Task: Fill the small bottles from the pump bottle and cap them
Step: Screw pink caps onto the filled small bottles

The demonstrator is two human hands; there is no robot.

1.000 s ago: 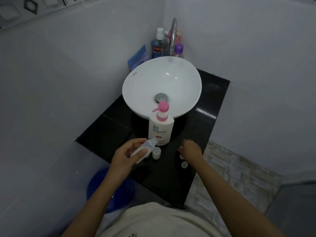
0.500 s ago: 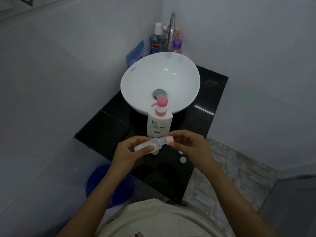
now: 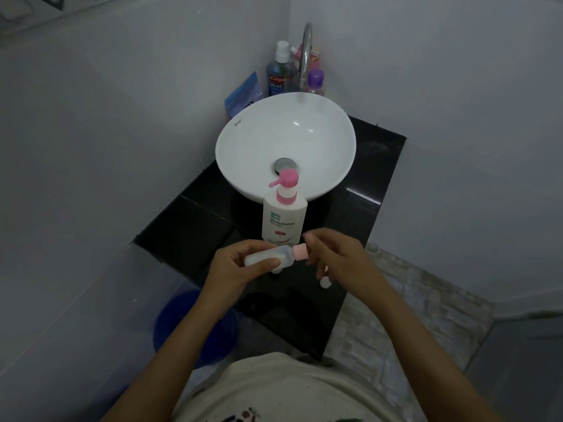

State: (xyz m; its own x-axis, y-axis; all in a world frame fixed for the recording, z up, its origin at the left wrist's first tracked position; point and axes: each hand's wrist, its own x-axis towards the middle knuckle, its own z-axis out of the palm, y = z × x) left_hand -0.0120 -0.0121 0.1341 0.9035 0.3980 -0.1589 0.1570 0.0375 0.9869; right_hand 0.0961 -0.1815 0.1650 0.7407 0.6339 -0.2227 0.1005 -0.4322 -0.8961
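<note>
Black glossy countertop [image 3: 195, 236]: small translucent bottle [image 3: 268, 256] clenched sideways by left hand [image 3: 236, 269]; pink cap [image 3: 301, 251] pinched by right hand [image 3: 338, 257]; white pump bottle [image 3: 283, 219] just beyond, countertop edge below.

A black glossy worktop [image 3: 195, 239] carries a white basin [image 3: 243, 147], the pump bottle [image 3: 284, 219] just before it, and a small white cap [image 3: 324, 283].

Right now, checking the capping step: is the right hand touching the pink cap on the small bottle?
Touching. The head view shows the right hand with its fingertips closed on the pink cap at the neck of the small bottle, no gap visible.
</note>
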